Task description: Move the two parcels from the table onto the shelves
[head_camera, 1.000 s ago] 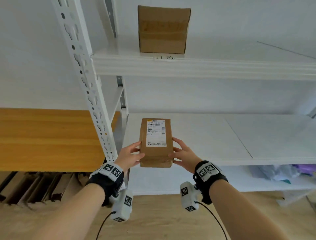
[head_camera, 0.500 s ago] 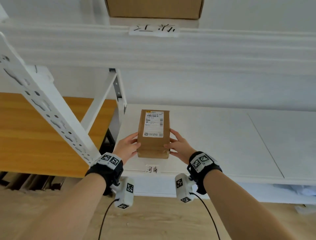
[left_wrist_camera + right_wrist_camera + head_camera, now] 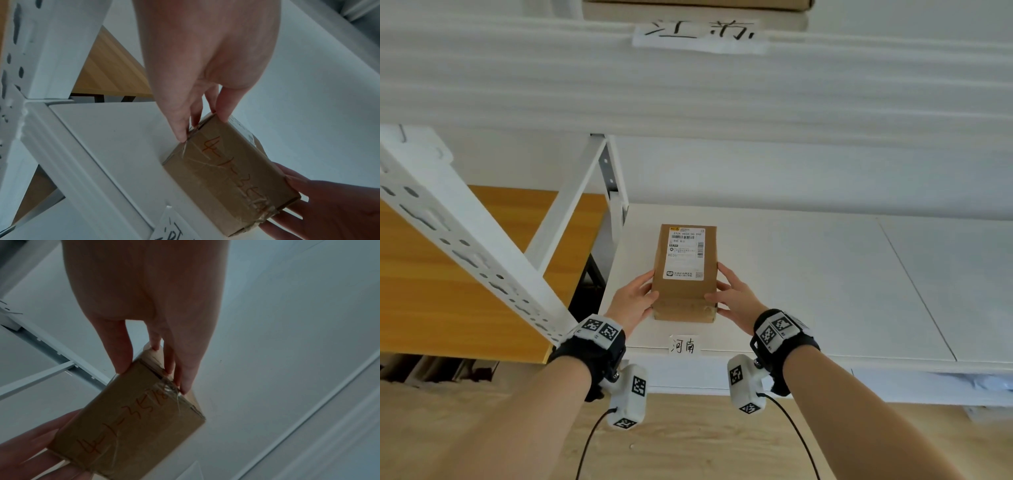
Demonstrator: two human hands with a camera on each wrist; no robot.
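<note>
Parcel (image 3: 685, 270) of brown cardboard, white shipping label up, lies on the middle shelf (image 3: 825, 274), at its left end and close to the near edge, just behind a handwritten paper tag (image 3: 684, 345). The left hand (image 3: 631, 301) presses its left side and the right hand (image 3: 736, 301) its right side, both with fingers almost straight, so the parcel sits between them. On the upper shelf (image 3: 517, 85) stands a second parcel (image 3: 695, 3), and a wooden bench (image 3: 431, 291) is at the left

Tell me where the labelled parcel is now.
Head view: the parcel rests on the lower shelf, front left, between the left hand and right hand.
</note>
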